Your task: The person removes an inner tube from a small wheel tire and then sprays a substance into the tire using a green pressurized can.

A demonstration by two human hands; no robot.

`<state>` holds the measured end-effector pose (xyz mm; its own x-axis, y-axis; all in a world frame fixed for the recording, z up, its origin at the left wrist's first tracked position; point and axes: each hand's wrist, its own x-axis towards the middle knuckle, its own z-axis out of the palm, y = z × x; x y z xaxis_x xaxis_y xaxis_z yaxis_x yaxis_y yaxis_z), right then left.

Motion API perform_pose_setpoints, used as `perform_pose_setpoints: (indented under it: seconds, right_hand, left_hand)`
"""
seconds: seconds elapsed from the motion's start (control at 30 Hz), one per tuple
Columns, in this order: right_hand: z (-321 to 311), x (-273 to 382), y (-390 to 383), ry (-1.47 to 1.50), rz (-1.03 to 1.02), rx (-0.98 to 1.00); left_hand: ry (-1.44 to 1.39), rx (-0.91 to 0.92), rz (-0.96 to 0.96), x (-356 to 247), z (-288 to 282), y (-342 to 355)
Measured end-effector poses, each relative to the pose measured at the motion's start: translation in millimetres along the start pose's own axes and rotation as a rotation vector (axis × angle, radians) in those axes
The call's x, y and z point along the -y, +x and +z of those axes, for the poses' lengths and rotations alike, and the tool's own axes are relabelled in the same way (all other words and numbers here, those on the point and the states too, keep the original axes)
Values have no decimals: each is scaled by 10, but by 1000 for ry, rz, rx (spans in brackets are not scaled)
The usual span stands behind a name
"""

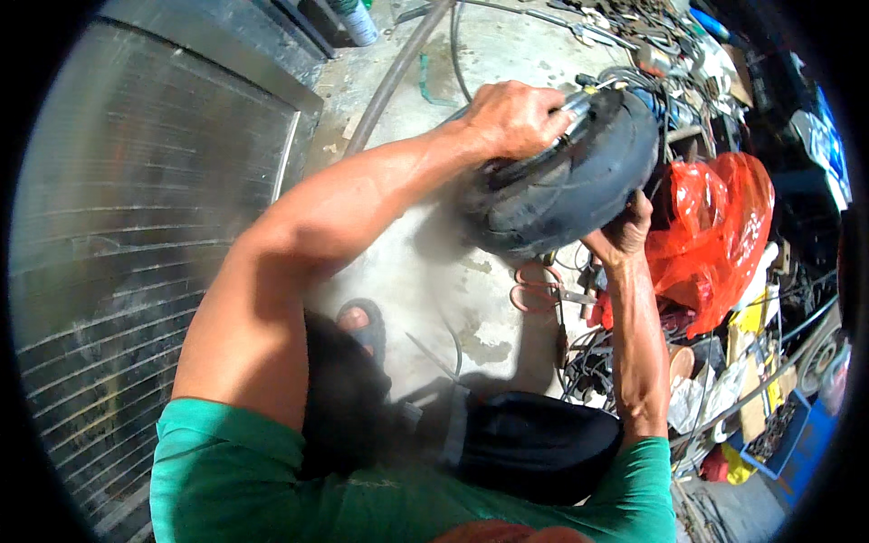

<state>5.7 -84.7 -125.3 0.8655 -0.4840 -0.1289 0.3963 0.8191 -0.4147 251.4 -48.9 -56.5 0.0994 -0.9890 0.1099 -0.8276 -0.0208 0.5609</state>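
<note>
Head view: left hand [518, 119] curled tight on the black tyre [570, 204] at its upper-left edge. Right hand [625, 228] clamped on its lower-right side, thumb up, fingers partly hidden. Tyre's over the concrete floor [407, 258], just left of the red plastic bag [715, 235].

Ribbed metal panel [118, 226] at left. Grey hose [401, 74] lying on concrete floor [507, 45]. Red-handled scissors [548, 287] near red plastic bag [720, 222]. Blue crate [801, 462], lower right, holding dark scrap.
</note>
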Motion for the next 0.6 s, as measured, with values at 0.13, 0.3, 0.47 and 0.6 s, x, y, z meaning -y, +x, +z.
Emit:
perform_pose_setpoints:
  seconds: [0.13, 0.3, 0.47, 0.6]
  right_hand:
    - [-11, -40, -37, 11, -4, -45]
    - [-98, -80, 45, 42, -18, -83]
    - [-181, -115, 190, 108, 21, 35]
    - [-24, -15, 285, 16, 79, 89]
  left_hand:
    - [-5, 43, -9, 7, -64, -20]
    - [-15, -22, -22, 133, -67, 20]
    - [4, 0, -96, 254, -37, 80]
    - [11, -24, -68, 345, 40, 169]
